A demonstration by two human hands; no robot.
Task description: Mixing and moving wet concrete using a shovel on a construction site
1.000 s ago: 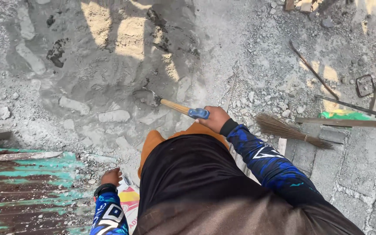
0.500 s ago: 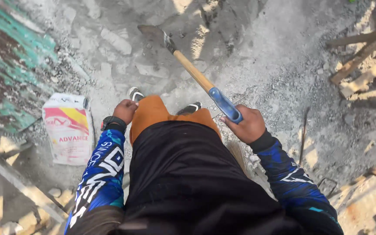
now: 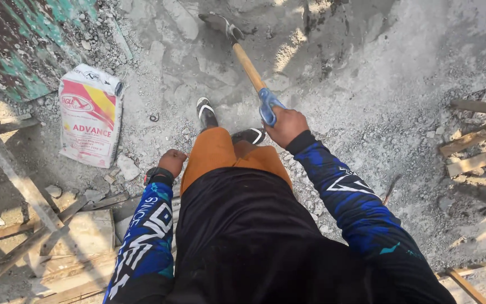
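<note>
My right hand [image 3: 287, 125] grips the blue handle end of a shovel [image 3: 247, 65]. Its wooden shaft runs up and left, and the metal blade [image 3: 219, 23] rests on grey gravel at the top of the view. My left hand [image 3: 172, 162] hangs empty by my left thigh, fingers curled, wearing a dark wristband. Both arms are in blue patterned sleeves. I wear orange shorts, a black shirt and sandals [image 3: 205, 110], standing on gravel and cement dust.
A white, red and yellow cement bag [image 3: 90, 115] lies on the ground to my left. A rusty green metal sheet [image 3: 18, 42] fills the top left. Wooden planks [image 3: 35, 225] lie at bottom left; more planks [image 3: 473, 146] are at right.
The view has turned left and down: the cement bag and green sheet came into sight. The shovel now points further ahead, still in my right hand.
</note>
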